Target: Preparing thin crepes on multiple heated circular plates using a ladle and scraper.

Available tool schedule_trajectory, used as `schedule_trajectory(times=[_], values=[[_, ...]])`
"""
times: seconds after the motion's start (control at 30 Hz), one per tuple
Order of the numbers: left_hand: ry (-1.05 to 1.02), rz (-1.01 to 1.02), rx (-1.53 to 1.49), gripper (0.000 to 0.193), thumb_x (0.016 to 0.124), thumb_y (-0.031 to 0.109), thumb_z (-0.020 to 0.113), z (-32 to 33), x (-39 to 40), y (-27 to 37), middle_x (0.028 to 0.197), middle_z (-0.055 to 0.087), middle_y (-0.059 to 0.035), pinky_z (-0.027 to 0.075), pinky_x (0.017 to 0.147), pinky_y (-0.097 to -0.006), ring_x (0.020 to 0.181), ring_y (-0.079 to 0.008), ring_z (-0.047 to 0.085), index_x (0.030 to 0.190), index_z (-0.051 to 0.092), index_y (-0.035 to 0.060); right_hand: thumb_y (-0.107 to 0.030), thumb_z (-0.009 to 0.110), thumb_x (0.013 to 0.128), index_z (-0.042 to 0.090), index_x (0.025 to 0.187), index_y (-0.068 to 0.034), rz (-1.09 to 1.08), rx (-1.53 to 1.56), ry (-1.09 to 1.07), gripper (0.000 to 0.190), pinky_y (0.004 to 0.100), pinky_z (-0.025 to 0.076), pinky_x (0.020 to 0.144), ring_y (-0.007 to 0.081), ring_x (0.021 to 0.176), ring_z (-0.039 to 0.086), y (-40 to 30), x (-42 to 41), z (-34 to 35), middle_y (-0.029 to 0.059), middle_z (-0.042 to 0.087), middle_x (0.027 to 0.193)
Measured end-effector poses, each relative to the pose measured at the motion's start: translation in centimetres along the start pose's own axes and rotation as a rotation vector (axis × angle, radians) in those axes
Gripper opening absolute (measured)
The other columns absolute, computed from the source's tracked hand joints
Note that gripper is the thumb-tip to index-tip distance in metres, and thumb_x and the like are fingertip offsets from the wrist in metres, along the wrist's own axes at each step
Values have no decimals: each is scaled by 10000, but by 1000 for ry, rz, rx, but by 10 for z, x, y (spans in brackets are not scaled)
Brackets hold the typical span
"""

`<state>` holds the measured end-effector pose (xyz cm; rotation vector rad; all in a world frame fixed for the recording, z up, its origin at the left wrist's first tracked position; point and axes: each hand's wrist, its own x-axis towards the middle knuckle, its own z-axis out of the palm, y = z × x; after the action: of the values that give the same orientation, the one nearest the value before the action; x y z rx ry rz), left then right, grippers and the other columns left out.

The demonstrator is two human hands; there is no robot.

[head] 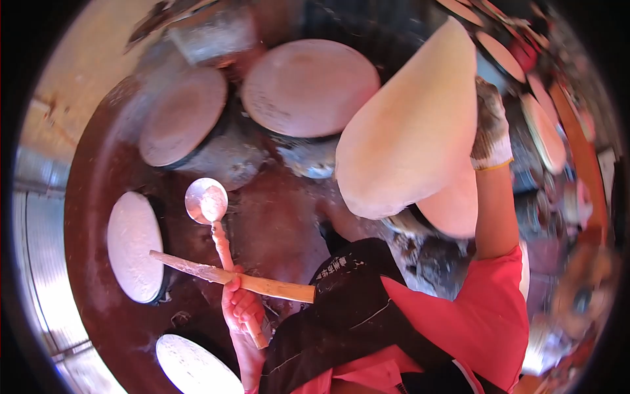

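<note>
My left hand (242, 304), bare, grips two tools at once. One is a metal ladle (198, 203) with a wooden handle and pale batter in its bowl; the other is a flat wooden spreader (275, 287), lying across the ladle's handle and smeared with batter at its far end. On the right, my right hand (491, 118) wears a white work glove, darkened over the back. It holds a large thin pancake (411, 133) by one edge, raised and tilted above a round griddle (450, 209). The pancake hides my right fingertips and part of that griddle.
Round griddles stand in a ring around me: one at the far middle (311, 88), another at the far left (184, 115). Whitish layers cover the left griddle (135, 247) and the near-left griddle (197, 367). More discs and blurred objects lie along the right side.
</note>
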<state>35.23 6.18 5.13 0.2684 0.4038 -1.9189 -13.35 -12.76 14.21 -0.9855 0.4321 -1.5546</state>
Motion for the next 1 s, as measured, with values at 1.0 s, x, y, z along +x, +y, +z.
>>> schedule_trajectory(times=[1.0], values=[[312,-416,30,292,960,113,335,-6,60,-427,534,350,5,328,326,-237,376,-99,363,1162,447,-65,-260,522,868,560,1062,26,899,-252,1444,348,318,540,641,211,715,660,-263,-579,-276,109,658,861]])
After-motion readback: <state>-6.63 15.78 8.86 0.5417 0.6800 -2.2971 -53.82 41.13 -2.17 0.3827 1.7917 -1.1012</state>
